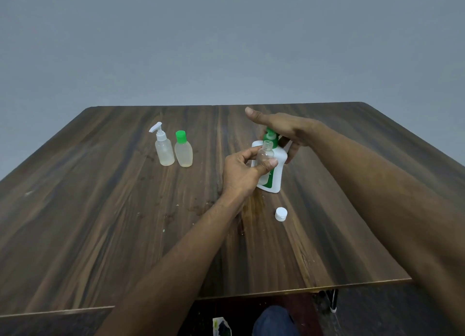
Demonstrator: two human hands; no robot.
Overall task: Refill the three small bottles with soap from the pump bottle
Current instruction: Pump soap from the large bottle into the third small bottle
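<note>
My left hand pinches a small clear bottle with no cap, holding it upright against the front of the white pump bottle. The pump bottle has a green pump head and stands on the wooden table. My right hand lies flat on top of the pump head, thumb stretched out to the left and fingers hanging down behind the bottle. A white cap lies on the table in front of the pump bottle. Two more small bottles stand at the left: one with a white pump, one with a green cap.
The table's near edge runs below my forearms, with a step in it at the lower left. A dark metal table leg shows at the lower right. Smears and specks mark the wood around the middle.
</note>
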